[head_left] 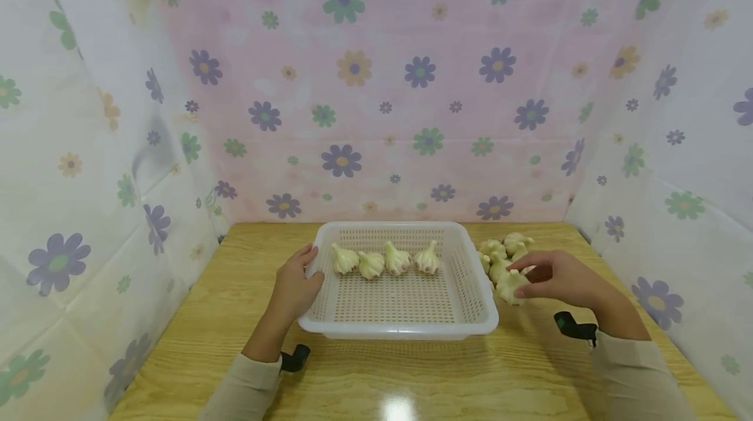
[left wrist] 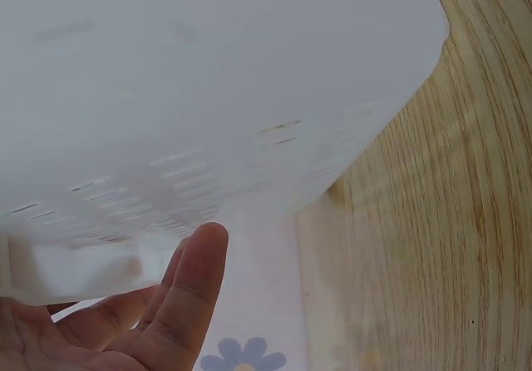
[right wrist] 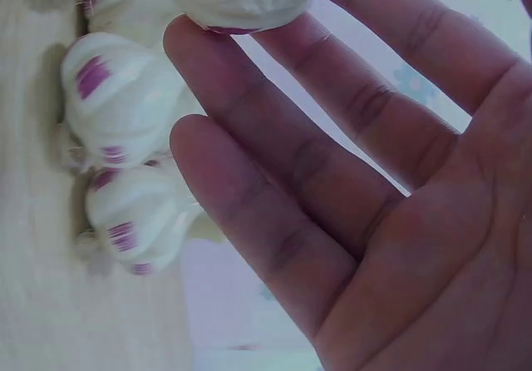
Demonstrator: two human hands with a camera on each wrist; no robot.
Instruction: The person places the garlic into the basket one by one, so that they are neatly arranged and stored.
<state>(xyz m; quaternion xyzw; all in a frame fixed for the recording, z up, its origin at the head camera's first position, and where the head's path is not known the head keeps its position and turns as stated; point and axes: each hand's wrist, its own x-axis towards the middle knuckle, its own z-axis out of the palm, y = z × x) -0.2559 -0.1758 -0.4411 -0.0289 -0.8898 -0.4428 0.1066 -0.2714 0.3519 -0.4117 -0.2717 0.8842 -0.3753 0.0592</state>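
Note:
My left hand (head_left: 298, 282) grips the left rim of a white perforated plastic basket (head_left: 400, 327), its thumb over the edge. In the left wrist view, the fingers (left wrist: 187, 296) lie along the outside of the basket wall. Several garlic bulbs (head_left: 397, 259) sit in a row inside, toward the back. Right of the basket, my right hand (head_left: 561, 280) pinches a garlic bulb (head_left: 510, 288) by its upper part, at the near end of a pile. Only the lower part of this bulb (right wrist: 249, 1) shows in the right wrist view, above the spread fingers (right wrist: 224, 150).
More garlic bulbs (head_left: 494, 250) lie heaped on the wooden table (head_left: 235, 316), close against the basket's right side. Flower-printed cloth (head_left: 388, 81) hangs behind the table and along both sides. Dark straps with small cameras sit at both wrists.

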